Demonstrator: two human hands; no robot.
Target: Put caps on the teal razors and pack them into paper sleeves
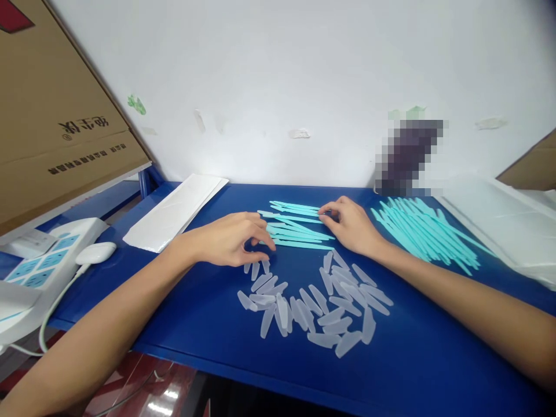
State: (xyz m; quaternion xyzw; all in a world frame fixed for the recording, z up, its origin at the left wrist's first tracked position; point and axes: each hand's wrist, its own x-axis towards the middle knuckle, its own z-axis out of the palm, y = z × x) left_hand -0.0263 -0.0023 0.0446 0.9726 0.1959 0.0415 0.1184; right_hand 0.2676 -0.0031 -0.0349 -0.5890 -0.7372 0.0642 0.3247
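Several slim turquoise eyebrow razors [299, 236] lie side by side in a loose row on the blue table, between my two hands. My left hand [237, 238] is at their left ends, its fingers curved and thumb apart, with nothing visible between them. At the right ends, my right hand [350, 223] pinches the end of a razor between thumb and forefinger. Nearer to me, many translucent blade caps [299, 313] are scattered in a curved heap. Another pile of turquoise razors [428, 234] rests to the right of my right hand.
White flat sheets [178, 211] lie at the back left of the blue table [208, 324]. A power strip [52, 272] with a white plug and cable stands left, below a large cardboard box [65, 104]. A translucent plastic tray [499, 220] is at right; a pixelated dark object [408, 156] leans on the wall.
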